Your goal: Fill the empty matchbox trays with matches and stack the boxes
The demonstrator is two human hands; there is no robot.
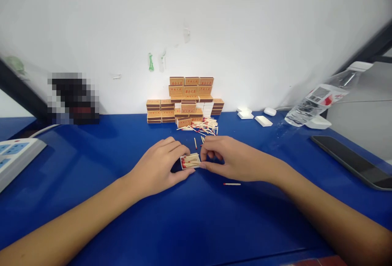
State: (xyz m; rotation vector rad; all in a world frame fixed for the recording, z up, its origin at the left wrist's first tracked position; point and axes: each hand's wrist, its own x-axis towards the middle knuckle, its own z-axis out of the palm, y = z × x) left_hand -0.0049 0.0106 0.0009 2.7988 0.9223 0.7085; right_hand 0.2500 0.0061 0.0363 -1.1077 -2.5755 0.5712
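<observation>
My left hand (163, 162) is closed round the left part of a small white matchbox tray (199, 159), thumb at the near side and fingers at the far side. Red-headed matches (190, 162) lie in the tray, most heads toward the left. At its right end my right hand (225, 156) has thumb and index finger bent close together; what is between the fingertips is too small to make out. A loose match (232, 184) lies on the blue table (183, 221) in front of the right hand. Another single match (195, 143) is just beyond the tray.
Stacked matchboxes (183, 91) stand against the wall, with a heap of matches (208, 125) before them. White trays (263, 121), a tilted water bottle (324, 94) and a phone (352, 160) are at the right. A power strip (23, 151) lies at the left.
</observation>
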